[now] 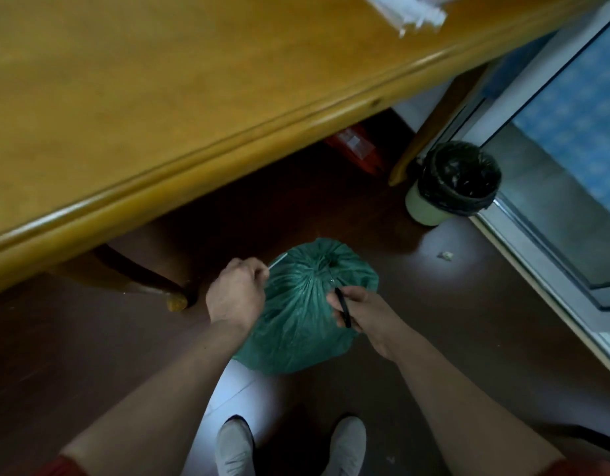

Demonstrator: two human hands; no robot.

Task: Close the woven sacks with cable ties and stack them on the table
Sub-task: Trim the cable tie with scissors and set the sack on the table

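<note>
Beside the table [159,115], the green woven sack [307,324] is sitting on the floor [73,345], neck cinched. The left hand [236,293] is pinching the cable tie tail [279,261] taut while the right hand [360,312] is gripping black scissors [343,309] at the neck, likely to trim it.

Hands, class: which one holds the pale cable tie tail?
The left hand: it pinches the pale tie tail sticking out beside the green sack, whereas the right hand grips a dark-handled tool.
</note>
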